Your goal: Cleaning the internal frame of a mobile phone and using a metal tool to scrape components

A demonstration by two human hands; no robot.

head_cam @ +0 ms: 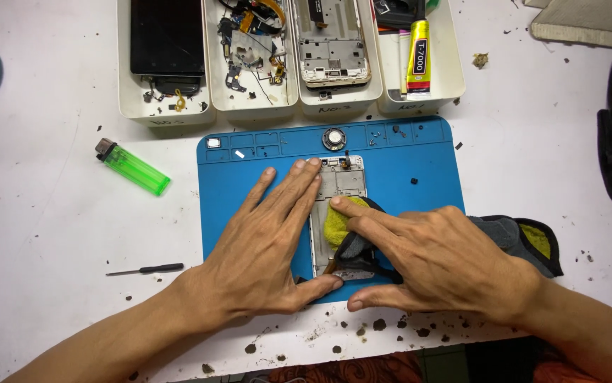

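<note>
Yellow-and-black labelled glue tube (418, 57) upright in rightmost white tray (453, 85), dark blank screen panel (167, 35) in leftmost tray (125, 92)

A phone frame (339, 186) is pinned flat on a blue mat (405, 152) by the left hand (267, 245), while a yellow and grey cloth (345, 234) is pressed onto it by the right hand (433, 259). A green lighter (133, 167) and a small screwdriver (146, 269) are seen on the white surface (36, 213), left of the mat.

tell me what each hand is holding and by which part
The left hand lies flat, pinning the white phone frame along its left edge. The right hand presses a yellow-and-grey cloth onto the frame with its fingertips.
</note>
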